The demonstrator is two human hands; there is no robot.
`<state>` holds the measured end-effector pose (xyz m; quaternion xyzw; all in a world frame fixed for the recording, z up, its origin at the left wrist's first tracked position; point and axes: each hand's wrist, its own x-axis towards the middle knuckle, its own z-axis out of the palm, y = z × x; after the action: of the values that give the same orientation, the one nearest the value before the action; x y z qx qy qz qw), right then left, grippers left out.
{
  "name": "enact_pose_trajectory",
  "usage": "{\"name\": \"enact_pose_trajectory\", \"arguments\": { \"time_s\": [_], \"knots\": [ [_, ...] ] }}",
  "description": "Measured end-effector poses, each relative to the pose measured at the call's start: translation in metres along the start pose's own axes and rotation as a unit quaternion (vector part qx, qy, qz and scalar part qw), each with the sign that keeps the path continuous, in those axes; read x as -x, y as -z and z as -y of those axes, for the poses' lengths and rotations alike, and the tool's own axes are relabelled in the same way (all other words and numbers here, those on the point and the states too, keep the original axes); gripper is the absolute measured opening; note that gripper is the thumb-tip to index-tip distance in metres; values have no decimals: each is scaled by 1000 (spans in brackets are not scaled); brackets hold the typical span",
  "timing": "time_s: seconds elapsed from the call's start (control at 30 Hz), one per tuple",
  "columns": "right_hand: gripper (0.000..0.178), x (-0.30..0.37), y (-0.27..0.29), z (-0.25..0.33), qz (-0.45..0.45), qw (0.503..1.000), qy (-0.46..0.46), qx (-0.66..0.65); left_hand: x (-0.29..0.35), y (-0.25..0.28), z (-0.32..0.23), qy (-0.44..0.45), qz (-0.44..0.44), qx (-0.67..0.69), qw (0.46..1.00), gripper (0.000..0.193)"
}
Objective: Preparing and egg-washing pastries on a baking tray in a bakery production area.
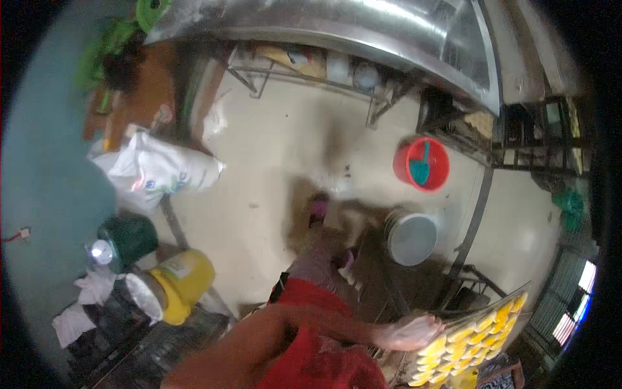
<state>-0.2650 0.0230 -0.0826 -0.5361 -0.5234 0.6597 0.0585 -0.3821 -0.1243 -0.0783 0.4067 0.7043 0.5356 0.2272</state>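
My left forearm crosses my red clothing from the lower left. My left hand (414, 333) looks paler than the arm, perhaps gloved, and is somewhat blurred. It closes on the near left edge of a tray (522, 292) that tilts at the lower right. Rows of small yellow-topped pieces (476, 334) with pale sides cover the tray; their exact kind is unclear. My right hand does not show.
On the floor stand a red bucket (442, 168) with a green scoop (420, 171), and a whitish bucket (413, 240). White sacks (162, 165), a green container (133, 241) and a yellow container (194, 279) line the left. Beyond is a steel table (311, 23); dark racks (528, 129) stand right.
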Motion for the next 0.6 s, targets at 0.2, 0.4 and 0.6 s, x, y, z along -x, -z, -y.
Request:
{"name": "enact_pose_trajectory", "arguments": {
  "time_s": [0.2,0.4,0.6],
  "knots": [
    [57,1,-7,54,-28,995,81,43,17,140,-39,55,79,34,995,30],
    [55,66,10,56,-114,980,163,23,34,205,-64,-1,-38,-48,998,31],
    [44,105,-13,68,-155,963,159,-151,36,233,-82,134,68,-10,989,33]
  ]
}}
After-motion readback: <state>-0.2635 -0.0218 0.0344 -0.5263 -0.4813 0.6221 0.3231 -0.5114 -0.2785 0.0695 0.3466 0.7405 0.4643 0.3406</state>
